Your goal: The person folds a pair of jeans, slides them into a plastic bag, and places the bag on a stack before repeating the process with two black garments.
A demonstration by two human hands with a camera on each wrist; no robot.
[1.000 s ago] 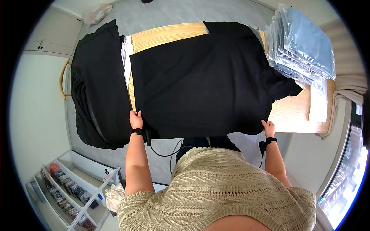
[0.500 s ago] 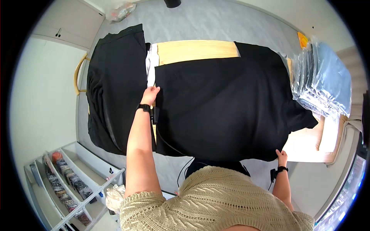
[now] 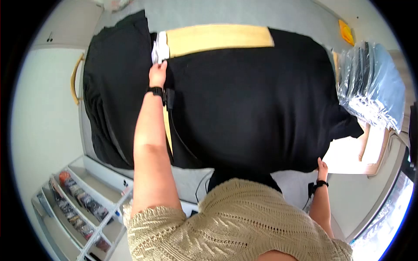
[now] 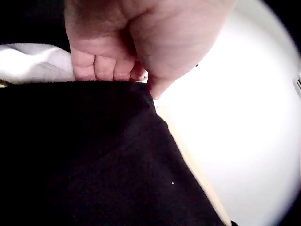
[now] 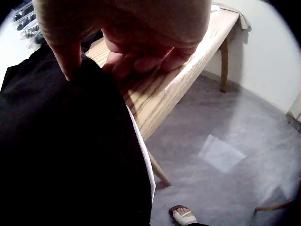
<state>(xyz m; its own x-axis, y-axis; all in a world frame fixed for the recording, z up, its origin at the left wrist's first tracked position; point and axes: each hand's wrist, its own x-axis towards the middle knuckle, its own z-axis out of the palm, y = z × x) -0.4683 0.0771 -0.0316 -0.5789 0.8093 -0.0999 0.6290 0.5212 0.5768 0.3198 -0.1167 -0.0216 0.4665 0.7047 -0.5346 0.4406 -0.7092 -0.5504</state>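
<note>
A large black T-shirt (image 3: 252, 108) lies spread over a wooden table (image 3: 217, 37), a short sleeve pointing right. My left hand (image 3: 157, 75) reaches to the shirt's far left corner. In the left wrist view its thumb and fingers pinch the black edge (image 4: 94, 122), fingertips partly hidden behind the cloth. At the near right corner my right hand (image 3: 322, 169) holds the shirt's edge; in the right wrist view the thumb lies on the black cloth (image 5: 70, 141) and the curled fingers (image 5: 141, 63) are over the tabletop.
Another black garment pile (image 3: 117, 91) lies at the left, with white cloth (image 3: 160, 47) beside it. Clear-bagged folded clothes (image 3: 374, 87) are stacked at the right end. A divided white rack (image 3: 87, 209) stands lower left. A foot in a sandal (image 5: 183, 215) shows on the floor.
My left hand has moved away from my body, along the shirt's left edge from the near corner to the far one. The right hand stays at the near right corner. The head view has shifted.
</note>
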